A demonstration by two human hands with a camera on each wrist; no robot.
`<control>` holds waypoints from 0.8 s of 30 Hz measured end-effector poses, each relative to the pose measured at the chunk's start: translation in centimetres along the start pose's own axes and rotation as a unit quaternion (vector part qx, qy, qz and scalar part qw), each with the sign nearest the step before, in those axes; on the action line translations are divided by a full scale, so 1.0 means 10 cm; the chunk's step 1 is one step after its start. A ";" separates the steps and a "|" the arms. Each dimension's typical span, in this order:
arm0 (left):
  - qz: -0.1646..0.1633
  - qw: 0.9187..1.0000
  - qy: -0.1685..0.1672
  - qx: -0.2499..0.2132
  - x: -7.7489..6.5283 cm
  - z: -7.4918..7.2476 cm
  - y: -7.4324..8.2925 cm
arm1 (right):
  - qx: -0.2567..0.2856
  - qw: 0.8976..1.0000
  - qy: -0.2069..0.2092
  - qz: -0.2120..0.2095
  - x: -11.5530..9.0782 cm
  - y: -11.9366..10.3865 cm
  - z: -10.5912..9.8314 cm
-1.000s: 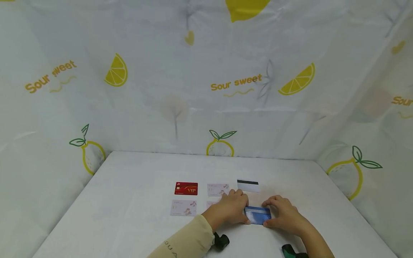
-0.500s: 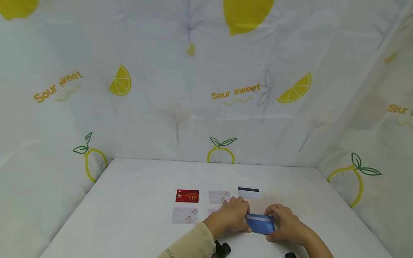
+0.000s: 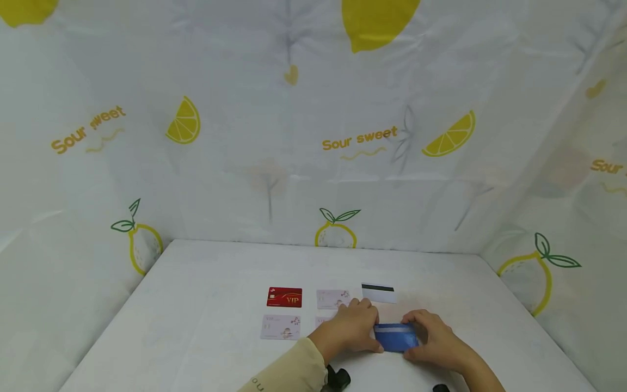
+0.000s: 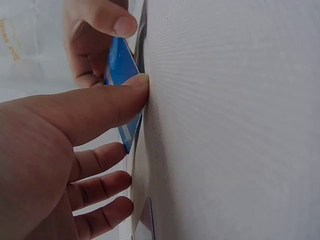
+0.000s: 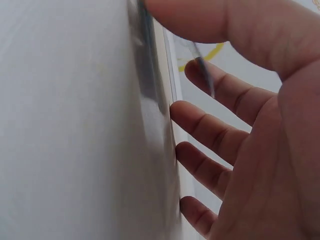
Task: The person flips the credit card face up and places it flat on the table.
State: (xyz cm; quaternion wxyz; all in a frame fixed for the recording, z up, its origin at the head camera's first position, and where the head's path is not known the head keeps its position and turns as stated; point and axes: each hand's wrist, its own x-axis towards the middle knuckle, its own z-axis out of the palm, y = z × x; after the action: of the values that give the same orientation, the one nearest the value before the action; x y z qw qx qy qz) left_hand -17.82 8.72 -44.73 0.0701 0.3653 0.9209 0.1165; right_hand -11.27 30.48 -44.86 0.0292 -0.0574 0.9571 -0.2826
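A blue card (image 3: 394,340) with a pale stripe along its far edge lies between my two hands, low over the white table. My left hand (image 3: 349,325) holds its left end, thumb at the near edge and index finger at the far corner. At the right end, my right hand (image 3: 435,338) grips the card between thumb and fingers. The left wrist view shows the card (image 4: 120,62) tilted against the tabletop, with the left thumb (image 4: 115,102) across its edge. In the right wrist view, the right thumb (image 5: 200,20) and spread fingers show beside the table surface.
A red VIP card (image 3: 284,298), pale pink cards (image 3: 281,327) and a white card with a black stripe (image 3: 378,293) lie in rows. My left hand partly covers another pale card (image 3: 321,321). Black objects (image 3: 338,378) sit by both wrists. A lemon-print curtain (image 3: 245,136) stands behind the table.
The head view has tilted up slightly, so the table sits lower in frame. The blue card's right end has lifted and its glare has faded. Both hands keep their places at its ends.
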 end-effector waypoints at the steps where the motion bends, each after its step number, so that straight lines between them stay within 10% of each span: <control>1: 0.000 1.000 0.000 0.003 0.00 0.00 0.00 | 0.015 1.000 -0.004 0.006 0.01 0.00 0.00; 24: -0.020 0.999 0.020 0.030 0.01 -0.03 0.10 | 0.102 0.994 0.003 0.041 0.06 0.01 -0.02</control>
State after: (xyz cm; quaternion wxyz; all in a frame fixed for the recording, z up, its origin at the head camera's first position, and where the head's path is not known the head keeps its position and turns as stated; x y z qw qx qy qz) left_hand -17.30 9.44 -44.18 0.0428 0.3462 0.9323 0.0951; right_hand -11.85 30.56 -44.79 0.0436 -0.0142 0.9247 -0.3780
